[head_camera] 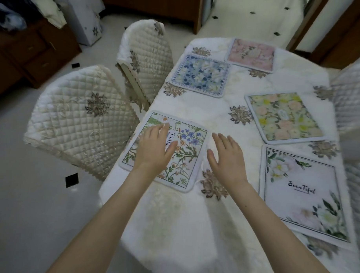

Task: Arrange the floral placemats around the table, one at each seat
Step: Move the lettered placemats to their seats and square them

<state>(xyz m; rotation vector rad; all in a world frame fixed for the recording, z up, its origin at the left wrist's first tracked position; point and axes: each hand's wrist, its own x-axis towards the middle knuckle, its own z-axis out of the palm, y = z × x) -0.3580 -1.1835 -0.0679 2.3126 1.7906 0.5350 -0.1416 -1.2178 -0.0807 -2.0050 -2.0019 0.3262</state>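
Nearest, along the counter's (184,228) right edge, lies the white placemat (303,193) with pale blooms in two corners and dark script across its middle; the lettering reads nearly level from the near end. A second mat's edge seems to peek out under its near corner, too blurred to be sure.

At the left edge, beside the near quilted chair (82,116), sits the botanical placemat (166,154): green ferns, blue and orange wildflowers, white border, rounded corners. It is roughly square and turned slightly, its printed word running away from the viewer. The left hand (156,149) rests flat on it, fingers straight and close together, gripping nothing. The right hand (225,156) is open just off the mat's right edge, over the white cloth, fingers relaxed and holding nothing.

Bare cloth runs down the counter's middle between the mats.

Farther, at the right edge, lies the yellow-and-peach placemat (284,117), skewed diagonally. At the left edge by the far chair (145,53) is the blue-and-white placemat (201,74). At the far end, touching it, sits the pink placemat (252,55).
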